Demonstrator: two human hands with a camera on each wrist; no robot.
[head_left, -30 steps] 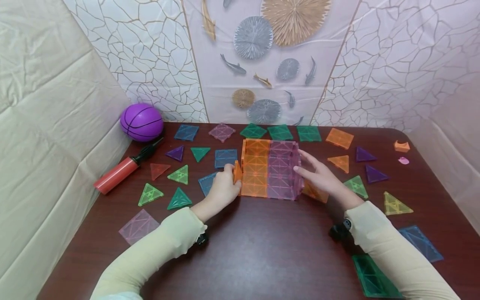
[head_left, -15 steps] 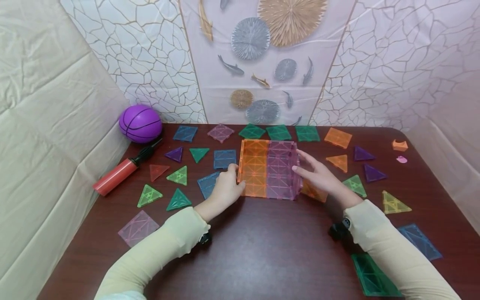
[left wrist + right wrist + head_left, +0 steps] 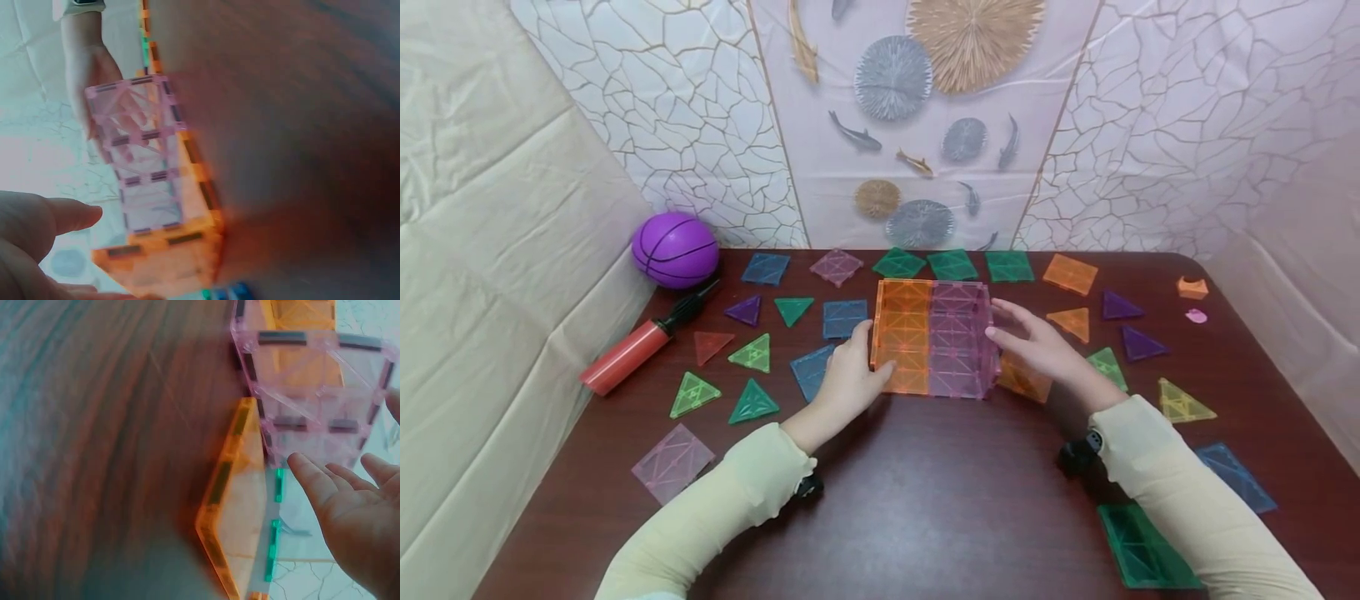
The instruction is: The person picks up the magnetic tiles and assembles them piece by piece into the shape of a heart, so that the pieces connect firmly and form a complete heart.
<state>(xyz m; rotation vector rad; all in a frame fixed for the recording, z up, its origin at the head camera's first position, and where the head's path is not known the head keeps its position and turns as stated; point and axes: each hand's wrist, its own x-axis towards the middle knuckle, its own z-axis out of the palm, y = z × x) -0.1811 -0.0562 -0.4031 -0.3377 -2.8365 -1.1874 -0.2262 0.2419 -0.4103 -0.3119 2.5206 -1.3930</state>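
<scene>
A box of see-through magnetic tiles (image 3: 928, 337), orange on its left half and pink on its right, stands in the middle of the dark wooden table (image 3: 925, 500). My left hand (image 3: 861, 358) rests against the orange side wall, thumb at the near top edge and fingers loose. On the other side, my right hand (image 3: 1003, 329) touches the pink wall with straight fingers. The left wrist view has the box (image 3: 153, 181) on its side with my left hand (image 3: 37, 231) open beside it. An orange square tile (image 3: 240, 506) lies flat by my right hand (image 3: 350, 500).
A purple ball (image 3: 675, 250) and a red pump (image 3: 628, 354) lie at the back left. Loose triangles and squares are scattered left, right and along the back. Near the front lie a pink square (image 3: 672, 462), a blue square (image 3: 1236, 477) and a green square (image 3: 1142, 546).
The orange tile my left hand held at the box's left side now stands flush as its wall, and the hand lies against it. The right hand has barely moved.
</scene>
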